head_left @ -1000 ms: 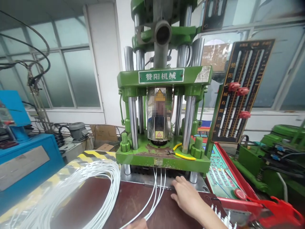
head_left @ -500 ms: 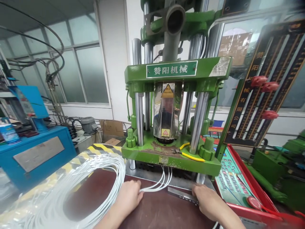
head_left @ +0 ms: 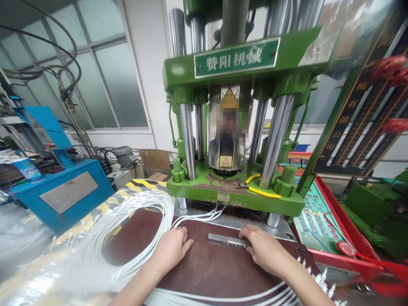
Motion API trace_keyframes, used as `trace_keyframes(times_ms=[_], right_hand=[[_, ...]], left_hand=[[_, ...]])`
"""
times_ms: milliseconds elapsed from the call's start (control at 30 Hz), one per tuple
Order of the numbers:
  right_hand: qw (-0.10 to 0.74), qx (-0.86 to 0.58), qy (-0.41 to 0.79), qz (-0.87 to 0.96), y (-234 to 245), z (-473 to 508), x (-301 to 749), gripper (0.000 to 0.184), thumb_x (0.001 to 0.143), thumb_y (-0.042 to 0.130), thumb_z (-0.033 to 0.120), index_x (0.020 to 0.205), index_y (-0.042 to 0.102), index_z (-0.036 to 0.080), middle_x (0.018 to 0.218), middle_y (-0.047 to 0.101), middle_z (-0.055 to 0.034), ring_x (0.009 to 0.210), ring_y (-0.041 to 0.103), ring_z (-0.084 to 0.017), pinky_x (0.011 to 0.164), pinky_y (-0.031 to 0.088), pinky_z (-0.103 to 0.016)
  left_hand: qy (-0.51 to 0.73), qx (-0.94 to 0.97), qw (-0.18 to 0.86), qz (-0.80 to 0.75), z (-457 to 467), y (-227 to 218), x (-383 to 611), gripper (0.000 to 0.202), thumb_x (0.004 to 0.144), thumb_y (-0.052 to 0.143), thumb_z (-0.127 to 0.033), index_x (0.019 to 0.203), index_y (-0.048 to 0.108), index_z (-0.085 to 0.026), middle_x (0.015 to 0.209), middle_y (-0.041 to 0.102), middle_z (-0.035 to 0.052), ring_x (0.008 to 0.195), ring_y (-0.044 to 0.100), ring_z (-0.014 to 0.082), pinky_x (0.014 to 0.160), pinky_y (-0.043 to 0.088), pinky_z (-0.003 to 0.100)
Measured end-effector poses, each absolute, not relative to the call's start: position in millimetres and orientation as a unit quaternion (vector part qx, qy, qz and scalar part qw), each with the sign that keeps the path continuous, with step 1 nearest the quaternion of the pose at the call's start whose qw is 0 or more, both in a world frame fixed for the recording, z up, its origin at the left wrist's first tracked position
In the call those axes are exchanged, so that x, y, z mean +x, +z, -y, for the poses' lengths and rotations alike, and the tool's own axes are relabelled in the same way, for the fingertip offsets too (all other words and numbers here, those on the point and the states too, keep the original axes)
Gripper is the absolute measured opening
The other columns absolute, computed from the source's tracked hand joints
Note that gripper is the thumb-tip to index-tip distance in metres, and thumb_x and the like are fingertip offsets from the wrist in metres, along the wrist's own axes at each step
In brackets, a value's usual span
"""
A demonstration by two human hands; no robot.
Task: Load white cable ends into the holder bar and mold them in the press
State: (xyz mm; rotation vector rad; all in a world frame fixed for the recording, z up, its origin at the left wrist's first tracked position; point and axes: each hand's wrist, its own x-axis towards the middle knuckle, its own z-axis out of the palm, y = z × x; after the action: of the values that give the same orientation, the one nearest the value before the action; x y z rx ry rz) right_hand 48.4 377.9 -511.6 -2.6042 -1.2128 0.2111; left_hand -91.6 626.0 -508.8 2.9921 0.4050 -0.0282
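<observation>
My right hand pinches the right end of a flat metal bar that lies on the brown tabletop. Left of it, my left hand rests beside a large coil of white cables; its fingers are bent and the thumb stands apart, with nothing visible between them. Several white cables run from under the green press past the fingertips toward the coil. More cable ends with white tips lie at the lower right, beyond my right forearm.
Yellow-handled pliers lie on the press's lower plate. A red control box with buttons and a red stop knob stands at the right. Striped yellow-black tape edges the table. At left is a blue machine.
The view has shifted lower and closer. My left hand has let go of the cables, which now pass beyond it to the coil. The metal bar remains under my right fingers.
</observation>
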Motion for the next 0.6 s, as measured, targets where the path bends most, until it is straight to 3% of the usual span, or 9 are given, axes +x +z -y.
trace_keyframes(times_ms=[133, 200, 267, 400, 500, 600], right_hand=[[0.138, -0.897, 0.047, 0.417, -507, -379, 45, 0.026, 0.073, 0.052, 0.016, 0.099, 0.056, 0.019, 0.096, 0.055, -0.0073, 0.097, 0.050, -0.022, 0.082, 0.036, -0.030], [0.159, -0.890, 0.021, 0.427, -502, -383, 39, 0.023, 0.079, 0.049, 0.021, 0.102, 0.055, 0.019, 0.098, 0.054, -0.0072, 0.097, 0.050, -0.021, 0.082, 0.036, -0.030], [0.194, -0.873, 0.020, 0.446, -496, -388, 31, 0.022, 0.084, 0.045, 0.025, 0.104, 0.054, 0.021, 0.099, 0.055, -0.0056, 0.095, 0.050, -0.020, 0.082, 0.036, -0.029], [0.253, -0.829, 0.099, 0.489, -491, -397, 12, 0.019, 0.085, 0.046, 0.031, 0.099, 0.056, 0.025, 0.093, 0.059, -0.0011, 0.083, 0.054, -0.016, 0.074, 0.038, -0.026], [0.272, -0.800, 0.179, 0.503, -490, -400, 0, 0.019, 0.083, 0.050, 0.035, 0.095, 0.059, 0.024, 0.086, 0.062, -0.0005, 0.074, 0.055, -0.015, 0.068, 0.039, -0.024], [0.284, -0.772, 0.255, 0.508, -487, -401, -7, 0.021, 0.082, 0.051, 0.037, 0.094, 0.061, 0.024, 0.082, 0.063, 0.0001, 0.070, 0.056, -0.013, 0.064, 0.038, -0.022]], left_hand=[[-0.089, 0.981, 0.161, -0.062, -611, -489, -136, 0.039, 0.066, 0.058, -0.059, 0.080, 0.052, -0.024, 0.081, 0.057, -0.0033, 0.080, 0.054, 0.0167, 0.063, 0.036, 0.023], [-0.141, 0.970, 0.192, -0.052, -608, -483, -151, 0.051, 0.052, 0.071, -0.056, 0.088, 0.052, -0.025, 0.089, 0.055, -0.0027, 0.087, 0.051, 0.0181, 0.068, 0.036, 0.023], [-0.172, 0.963, 0.199, -0.054, -608, -481, -160, 0.056, 0.046, 0.078, -0.046, 0.091, 0.051, -0.025, 0.094, 0.054, -0.0024, 0.090, 0.049, 0.0180, 0.072, 0.035, 0.023], [-0.181, 0.956, 0.218, -0.075, -612, -486, -160, 0.044, 0.048, 0.079, -0.032, 0.083, 0.053, -0.026, 0.083, 0.053, -0.0059, 0.079, 0.049, 0.0141, 0.064, 0.032, 0.021], [-0.204, 0.945, 0.252, -0.050, -618, -488, -154, 0.030, 0.052, 0.076, -0.038, 0.071, 0.057, -0.025, 0.073, 0.052, -0.0068, 0.070, 0.047, 0.0118, 0.054, 0.029, 0.020], [-0.227, 0.925, 0.302, -0.036, -626, -487, -148, 0.028, 0.057, 0.071, -0.045, 0.067, 0.060, -0.022, 0.076, 0.053, -0.0052, 0.063, 0.045, 0.0100, 0.050, 0.028, 0.020]])
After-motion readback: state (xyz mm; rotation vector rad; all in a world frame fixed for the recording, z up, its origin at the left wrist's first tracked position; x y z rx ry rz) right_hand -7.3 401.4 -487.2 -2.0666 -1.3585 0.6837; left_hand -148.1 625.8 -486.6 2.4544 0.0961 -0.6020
